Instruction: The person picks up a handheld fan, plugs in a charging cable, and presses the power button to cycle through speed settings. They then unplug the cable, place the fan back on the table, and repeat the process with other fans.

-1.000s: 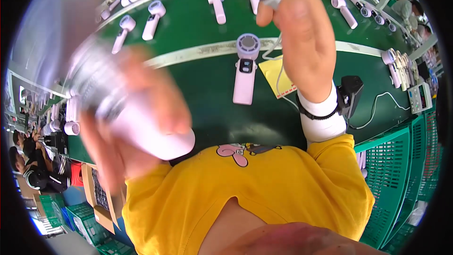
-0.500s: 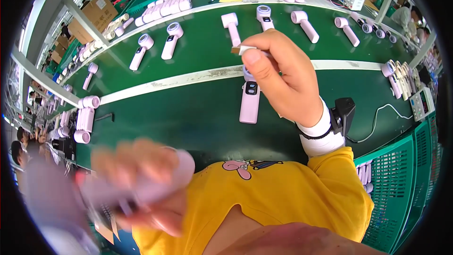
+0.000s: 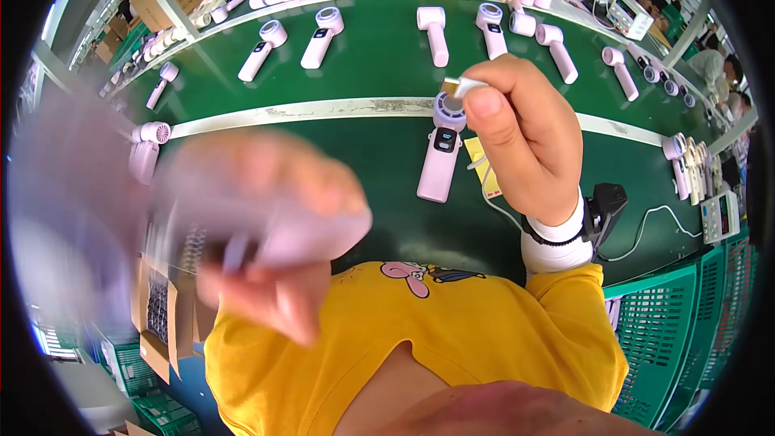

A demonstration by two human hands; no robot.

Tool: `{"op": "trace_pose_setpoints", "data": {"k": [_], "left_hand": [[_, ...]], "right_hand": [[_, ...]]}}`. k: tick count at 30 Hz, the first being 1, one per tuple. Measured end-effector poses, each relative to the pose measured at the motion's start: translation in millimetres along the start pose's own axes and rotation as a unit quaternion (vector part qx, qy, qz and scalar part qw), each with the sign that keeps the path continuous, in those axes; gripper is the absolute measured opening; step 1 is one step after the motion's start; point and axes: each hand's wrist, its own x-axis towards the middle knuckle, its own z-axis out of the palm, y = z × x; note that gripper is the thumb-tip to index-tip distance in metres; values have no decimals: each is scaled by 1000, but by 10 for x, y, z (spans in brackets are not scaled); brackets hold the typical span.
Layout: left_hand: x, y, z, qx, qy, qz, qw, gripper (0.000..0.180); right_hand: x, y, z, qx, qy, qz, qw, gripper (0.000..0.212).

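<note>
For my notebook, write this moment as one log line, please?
left hand: grips blurred pink device | right hand: pinches white plug | green table: pink fan

We've got a fan point(image 3: 319, 238), pale lilac, heavily motion-blurred, in the left grip point(image 3: 274, 169). Handle lies roughly level, its rounded butt end toward the right; the other end is toward the left, too smeared for us to read. Dark patch on the body, details unclear. We've also got a plug point(image 3: 468, 87) in the right grip point(image 3: 529, 141), pinched at thumb and index finger: white housing, bare metal tip pointing left, held above the counter point(image 3: 363, 169), apart from the fan.
</note>
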Motion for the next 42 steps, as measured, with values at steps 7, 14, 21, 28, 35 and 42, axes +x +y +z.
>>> {"op": "trace_pose_setpoints", "data": {"k": [7, 14, 21, 28, 35, 42], "left_hand": [[180, -208, -55, -220, -27, -422, 879, 39], [167, -216, -98, -307, -109, -392, 860, 45], [139, -183, -231, -138, -146, -324, 925, 54], [98, -269, -272, -91, -148, -277, 945, 59], [61, -356, -325, -46, -152, -233, 959, 64], [72, -385, -323, -20, -118, -233, 965, 68]], "right_hand": [[-48, -78, -33, 87, -75, 87, 990, 15], [-5, -145, -157, 81, -169, 86, 979, 15], [41, -138, 29, -7, -112, 4, 994, 15], [5, 1, 257, 26, -57, 51, 997, 16], [52, 40, 204, 0, -105, 39, 994, 16], [61, -81, 297, -5, -80, 80, 994, 10]]}}
